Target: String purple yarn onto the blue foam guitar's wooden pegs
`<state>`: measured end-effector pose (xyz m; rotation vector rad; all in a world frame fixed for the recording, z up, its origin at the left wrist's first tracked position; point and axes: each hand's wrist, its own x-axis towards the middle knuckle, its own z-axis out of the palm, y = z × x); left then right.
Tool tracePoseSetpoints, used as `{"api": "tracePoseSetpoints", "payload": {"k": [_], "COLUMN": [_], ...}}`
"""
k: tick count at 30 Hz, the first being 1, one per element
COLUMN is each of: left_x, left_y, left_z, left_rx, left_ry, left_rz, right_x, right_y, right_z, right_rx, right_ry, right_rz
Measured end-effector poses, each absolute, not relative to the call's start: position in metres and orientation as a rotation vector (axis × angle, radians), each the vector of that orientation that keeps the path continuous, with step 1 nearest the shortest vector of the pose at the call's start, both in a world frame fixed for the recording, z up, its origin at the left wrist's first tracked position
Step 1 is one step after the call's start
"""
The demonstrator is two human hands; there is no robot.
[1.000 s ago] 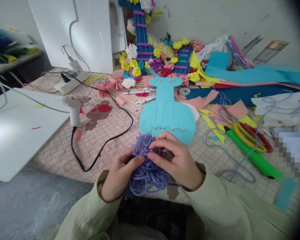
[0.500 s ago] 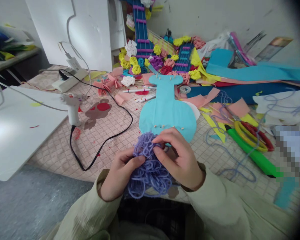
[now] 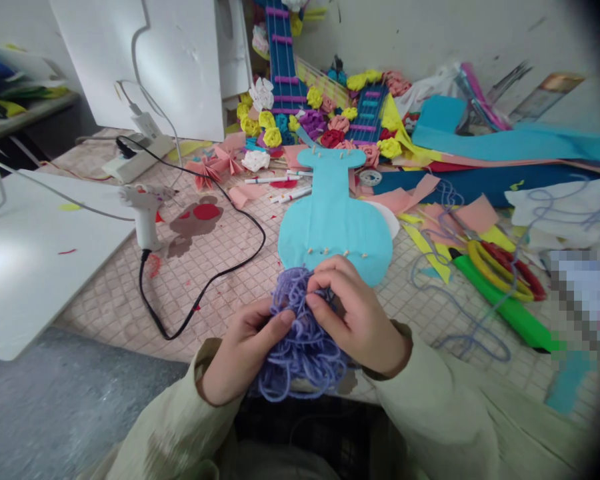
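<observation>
A tangled bundle of purple yarn sits between both my hands at the near table edge. My left hand grips its left side, thumb pressed into the strands. My right hand is curled over the top right, fingertips pinching strands. Just beyond lies a light blue guitar-shaped cutout with small pegs along its lower edge and at its head.
A white glue gun with a black cord stands at the left, beside a white board. Paper flowers, markers and coloured paper scraps fill the back. Green-handled scissors and loose purple yarn lie right.
My fingers have shifted slightly on the yarn; the right hand's fingertips have curled in tighter at the top of the bundle. The bundle stays in place.
</observation>
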<state>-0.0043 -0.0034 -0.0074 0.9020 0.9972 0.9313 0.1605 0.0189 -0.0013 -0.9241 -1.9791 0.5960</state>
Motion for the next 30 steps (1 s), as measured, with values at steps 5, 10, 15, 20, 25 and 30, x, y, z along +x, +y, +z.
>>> {"api": "tracePoseSetpoints", "payload": {"k": [5,10,15,20,25,30], "left_x": [-0.0065,-0.0063,-0.0068,-0.0055,-0.0031,-0.0028], "left_y": [-0.0051,-0.0048,-0.0053,-0.0049,-0.004,-0.0012], "left_z": [-0.0097,-0.0098,-0.0075,-0.0044,-0.0017,-0.004], "left_rx": [0.924,0.886,0.809,0.728,0.697,0.825], "left_ry": [0.974,1.002,1.019,0.995,1.015,1.103], "left_rz": [0.934,0.966,1.008,0.995,0.982,0.974], "right_x": [0.1609,0.1609,0.1603,0.1599,0.1603,0.1587], "right_y": [0.0183,0.0195,0.0182,0.0184,0.0184,0.0175], "right_z": [0.0003,0.0004,0.0015,0.0027,0.0028,0.0002], "right_rx": [-0.91,-0.894,-0.92,-0.954,-0.972,-0.977], "right_ry": [-1.934,-1.912,-1.871,-1.828,-1.784,-1.809], "right_rz": [0.632,0.662,0.685,0.802,0.928,0.911]}}
